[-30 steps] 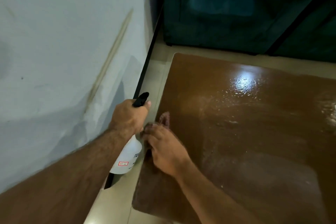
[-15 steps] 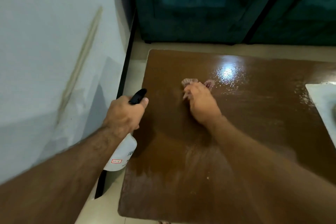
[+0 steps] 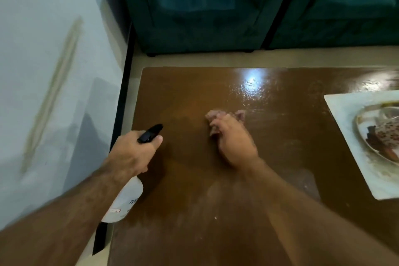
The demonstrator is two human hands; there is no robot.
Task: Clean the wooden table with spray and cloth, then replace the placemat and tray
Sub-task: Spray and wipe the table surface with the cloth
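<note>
Right hand (image 3: 233, 138) presses flat on a crumpled pinkish cloth (image 3: 224, 114) mid glossy brown wooden counter (image 3: 194, 179). Left hand (image 3: 131, 153) wraps a white spray bottle with black nozzle (image 3: 129, 196) at the left edge. A white placemat (image 3: 345, 114) (carrying an oval tray (image 3: 380, 134), contents blurred) lies far right.

1 spray bottle (image 3: 127, 198), 1 cloth (image 3: 216, 115), 1 placemat (image 3: 345, 114)

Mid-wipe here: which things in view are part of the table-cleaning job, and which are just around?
In the job:
spray bottle in left hand
cloth under right hand
wooden table
placemat with tray at its right edge

Just around:
green sofa
wall
floor
</note>
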